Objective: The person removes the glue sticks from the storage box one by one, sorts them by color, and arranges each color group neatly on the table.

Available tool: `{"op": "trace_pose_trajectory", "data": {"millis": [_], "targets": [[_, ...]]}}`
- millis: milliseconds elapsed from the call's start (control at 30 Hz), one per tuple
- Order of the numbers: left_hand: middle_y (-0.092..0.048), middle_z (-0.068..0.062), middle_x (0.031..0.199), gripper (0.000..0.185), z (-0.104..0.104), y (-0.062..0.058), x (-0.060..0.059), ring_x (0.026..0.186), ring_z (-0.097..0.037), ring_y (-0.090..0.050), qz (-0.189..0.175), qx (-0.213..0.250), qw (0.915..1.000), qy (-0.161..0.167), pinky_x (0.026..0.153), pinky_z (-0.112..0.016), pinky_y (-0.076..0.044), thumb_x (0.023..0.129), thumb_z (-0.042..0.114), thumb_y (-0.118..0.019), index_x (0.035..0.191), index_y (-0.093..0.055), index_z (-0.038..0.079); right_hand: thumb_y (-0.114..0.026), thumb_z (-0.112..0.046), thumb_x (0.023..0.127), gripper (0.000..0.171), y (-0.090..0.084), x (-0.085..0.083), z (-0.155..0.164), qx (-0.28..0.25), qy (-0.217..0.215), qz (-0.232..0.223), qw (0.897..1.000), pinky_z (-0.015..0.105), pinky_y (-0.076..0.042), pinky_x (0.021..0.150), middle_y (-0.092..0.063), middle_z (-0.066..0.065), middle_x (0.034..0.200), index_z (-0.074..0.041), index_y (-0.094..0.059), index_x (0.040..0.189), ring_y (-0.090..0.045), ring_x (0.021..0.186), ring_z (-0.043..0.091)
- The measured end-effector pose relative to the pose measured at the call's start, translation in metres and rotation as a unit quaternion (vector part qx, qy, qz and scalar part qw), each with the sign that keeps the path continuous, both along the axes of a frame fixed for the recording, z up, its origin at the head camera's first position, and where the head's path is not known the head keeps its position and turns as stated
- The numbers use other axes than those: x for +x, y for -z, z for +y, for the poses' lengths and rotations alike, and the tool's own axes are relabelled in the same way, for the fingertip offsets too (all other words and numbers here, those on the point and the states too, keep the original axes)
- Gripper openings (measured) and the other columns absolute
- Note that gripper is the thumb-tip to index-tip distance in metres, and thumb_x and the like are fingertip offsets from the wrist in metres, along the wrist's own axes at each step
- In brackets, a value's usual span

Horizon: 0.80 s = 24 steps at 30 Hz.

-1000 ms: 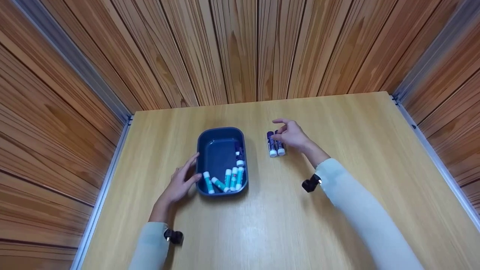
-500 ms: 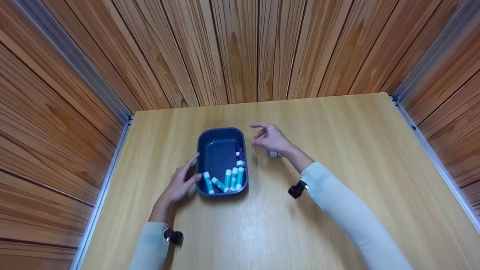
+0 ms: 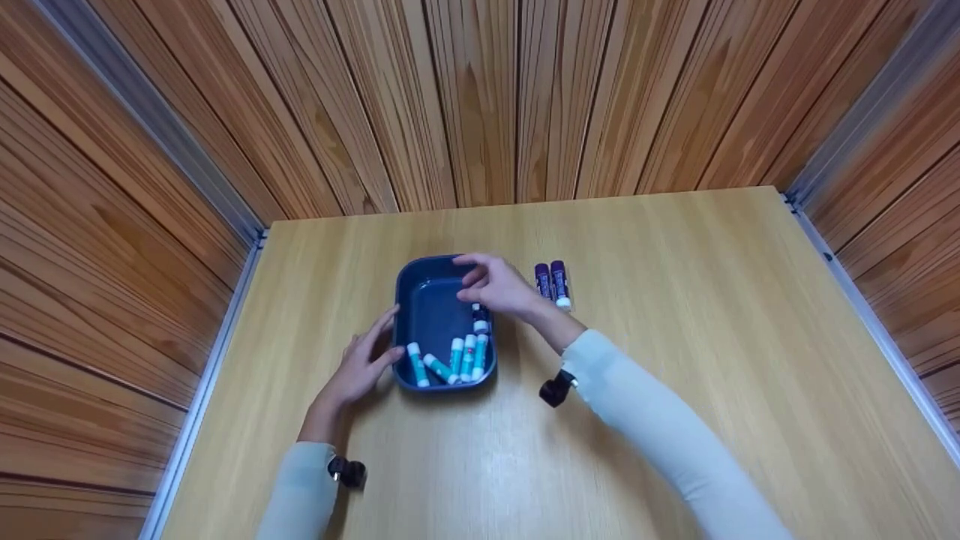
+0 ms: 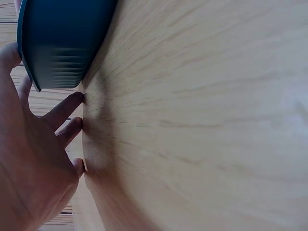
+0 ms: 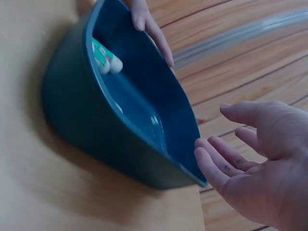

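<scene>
A dark blue plastic bin [image 3: 439,319] sits on the table, with several teal-and-white glue sticks [image 3: 467,358] at its near end. Beside its right wall lies a purple glue stick [image 3: 481,326], partly hidden by my right hand. My left hand [image 3: 362,367] rests against the bin's left side, thumb and index finger at the rim; in the left wrist view its other fingers spread down to the tabletop. Over the right rim hovers my right hand [image 3: 496,286], fingers loosely bent, holding nothing in the right wrist view [image 5: 269,159]. Two purple glue sticks [image 3: 559,283] lie side by side right of the bin.
The light wooden table [image 3: 675,300] is bounded by wood-plank walls [image 3: 480,105] at the back and both sides. Grey metal rails [image 3: 877,292] run along the side edges. A small black camera [image 3: 556,390] is strapped at each wrist.
My right hand has moved left from the two purple glue sticks to over the bin's right rim, and they are uncovered again. My left hand and the bin have stayed put.
</scene>
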<state>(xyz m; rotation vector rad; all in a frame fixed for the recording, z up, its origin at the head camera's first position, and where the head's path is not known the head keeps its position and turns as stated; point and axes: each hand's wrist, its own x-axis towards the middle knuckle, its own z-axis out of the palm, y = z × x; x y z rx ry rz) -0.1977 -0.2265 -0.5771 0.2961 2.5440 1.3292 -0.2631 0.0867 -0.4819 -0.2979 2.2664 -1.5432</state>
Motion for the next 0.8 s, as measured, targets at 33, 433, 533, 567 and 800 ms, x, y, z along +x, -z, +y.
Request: {"op": "trace_pose_trajectory", "data": {"millis": [33,433,533,567,800], "targets": [[-0.039,-0.014,0.184,0.073,0.0,0.0,0.0,0.177,-0.043,-0.024,-0.001,-0.001,1.0,-0.001,0.142,-0.072,0.01,0.117,0.04,-0.06,0.18,-0.024,0.038,-0.074,-0.01,0.108,0.061,0.001,0.001,-0.004,0.0,-0.004,-0.003,1.0,0.046,-0.062,0.11,-0.066,0.023,0.147,-0.017,-0.055,0.166,-0.07,0.126,0.033],[-0.038,-0.01,0.186,0.073,-0.002,0.0,0.001,0.177,-0.042,-0.023,-0.01,0.008,0.9999,-0.003,0.142,-0.074,0.007,0.117,0.043,-0.059,0.179,-0.021,0.046,-0.074,-0.013,0.109,0.063,0.016,0.005,-0.033,0.013,-0.024,-0.004,1.0,0.049,-0.062,0.115,-0.063,0.028,0.153,-0.011,-0.051,0.168,-0.074,0.13,0.036],[-0.037,-0.01,0.186,0.073,-0.002,0.0,0.0,0.177,-0.042,-0.023,-0.011,0.012,0.9999,-0.003,0.142,-0.075,0.004,0.117,0.043,-0.06,0.179,-0.021,0.047,-0.073,-0.012,0.109,0.061,0.016,0.006,-0.036,0.011,-0.018,-0.009,1.0,0.051,-0.062,0.116,-0.064,0.028,0.154,-0.012,-0.052,0.167,-0.076,0.128,0.036],[-0.038,-0.009,0.186,0.073,-0.002,0.0,0.0,0.176,-0.042,-0.024,-0.013,0.013,0.9998,-0.004,0.142,-0.076,0.003,0.117,0.043,-0.061,0.179,-0.022,0.047,-0.073,-0.012,0.109,0.06,0.016,0.006,-0.037,0.011,-0.015,-0.01,1.0,0.05,-0.062,0.116,-0.064,0.028,0.153,-0.013,-0.053,0.166,-0.076,0.127,0.036],[-0.039,-0.012,0.185,0.074,-0.001,0.002,0.0,0.174,-0.043,-0.029,-0.006,0.018,0.9998,-0.004,0.141,-0.077,-0.014,0.117,0.042,-0.061,0.18,-0.023,0.043,-0.076,-0.008,0.106,0.06,0.022,0.006,-0.042,0.012,-0.012,0.009,1.0,0.051,-0.063,0.113,-0.07,0.029,0.147,-0.008,-0.057,0.162,-0.074,0.129,0.038]]}}
